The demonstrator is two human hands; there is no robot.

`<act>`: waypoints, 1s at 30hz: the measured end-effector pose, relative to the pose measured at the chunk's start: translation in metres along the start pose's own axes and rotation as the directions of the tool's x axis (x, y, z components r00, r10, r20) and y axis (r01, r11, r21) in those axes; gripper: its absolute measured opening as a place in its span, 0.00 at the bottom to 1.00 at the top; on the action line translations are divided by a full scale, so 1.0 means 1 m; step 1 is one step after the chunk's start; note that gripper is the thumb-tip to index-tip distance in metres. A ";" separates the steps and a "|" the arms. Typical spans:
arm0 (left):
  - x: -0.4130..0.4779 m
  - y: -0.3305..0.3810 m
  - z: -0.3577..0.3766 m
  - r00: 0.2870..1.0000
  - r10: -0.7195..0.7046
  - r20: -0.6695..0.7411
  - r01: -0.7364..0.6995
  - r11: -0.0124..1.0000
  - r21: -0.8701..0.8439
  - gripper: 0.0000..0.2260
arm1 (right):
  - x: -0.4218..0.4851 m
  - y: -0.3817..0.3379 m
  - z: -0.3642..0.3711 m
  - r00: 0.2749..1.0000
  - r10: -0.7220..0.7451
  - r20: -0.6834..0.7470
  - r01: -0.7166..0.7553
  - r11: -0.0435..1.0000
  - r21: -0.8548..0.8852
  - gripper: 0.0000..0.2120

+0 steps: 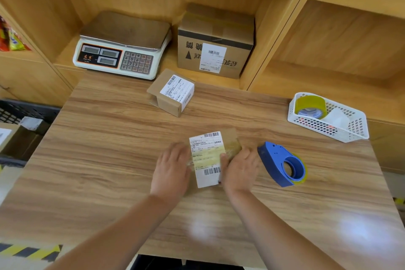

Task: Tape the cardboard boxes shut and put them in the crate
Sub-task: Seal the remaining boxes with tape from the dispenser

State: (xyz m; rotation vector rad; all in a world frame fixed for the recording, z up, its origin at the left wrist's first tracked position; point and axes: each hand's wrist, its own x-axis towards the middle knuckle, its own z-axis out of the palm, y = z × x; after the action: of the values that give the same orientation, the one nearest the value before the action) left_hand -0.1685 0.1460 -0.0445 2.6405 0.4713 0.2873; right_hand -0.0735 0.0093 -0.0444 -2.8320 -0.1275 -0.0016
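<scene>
Left hand [171, 169] and right hand [240, 167] press flat-fingered on the taped box [208, 153] (seal looks done); next needs a grip, crate [26, 109] left of it.

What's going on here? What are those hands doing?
A person is packing parcels at a wooden table. Their left hand and right hand press on the sides of a small labelled box, which has yellowish tape across its top. The blue tape dispenser lies on the table just right of it, not held. Another small box sits farther back, and the black crate sits off the table's left edge.
</scene>
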 end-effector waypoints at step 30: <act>0.001 0.012 0.003 0.929 0.155 0.337 -0.264 0.914 0.308 0.33 | 0.000 0.042 0.004 0.805 -0.556 0.209 0.584 0.805 -0.108 0.29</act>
State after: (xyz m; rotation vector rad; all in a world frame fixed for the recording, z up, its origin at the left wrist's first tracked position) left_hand -0.1632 0.1350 -0.0410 3.0163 0.1380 -0.1623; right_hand -0.0698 -0.0295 -0.0605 -2.8290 -1.0665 0.0981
